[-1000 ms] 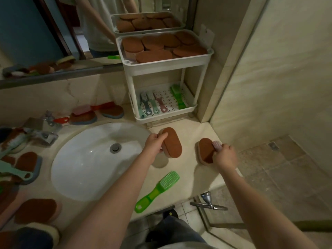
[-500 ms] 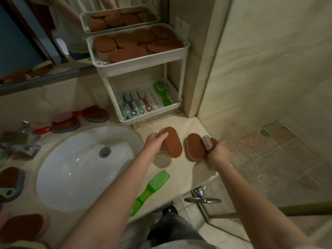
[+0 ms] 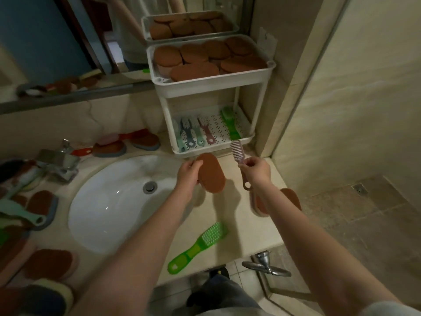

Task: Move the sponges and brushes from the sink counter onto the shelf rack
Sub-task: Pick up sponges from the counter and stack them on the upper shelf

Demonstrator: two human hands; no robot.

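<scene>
My left hand (image 3: 189, 173) grips a brown oval sponge (image 3: 211, 173) above the counter, just in front of the white two-tier shelf rack (image 3: 214, 82). My right hand (image 3: 257, 168) pinches a pink brush (image 3: 239, 156) by its handle, bristle end pointing toward the rack's lower tier. The upper tier holds several brown sponges (image 3: 193, 71); the lower tier holds several brushes (image 3: 198, 133). A green brush (image 3: 198, 247) lies on the counter near the front edge. Another brown sponge (image 3: 289, 199) lies on the counter, partly hidden by my right forearm.
A white sink basin (image 3: 118, 206) sits left of my hands, with a chrome faucet (image 3: 59, 163) behind it. More sponges and brushes (image 3: 41, 206) crowd the left counter and the back ledge (image 3: 127, 144). A mirror hangs above. A tiled wall rises to the right.
My right hand has lifted the pink brush off the sponge on the counter and carried it toward the rack. My left hand has raised its sponge nearer the rack.
</scene>
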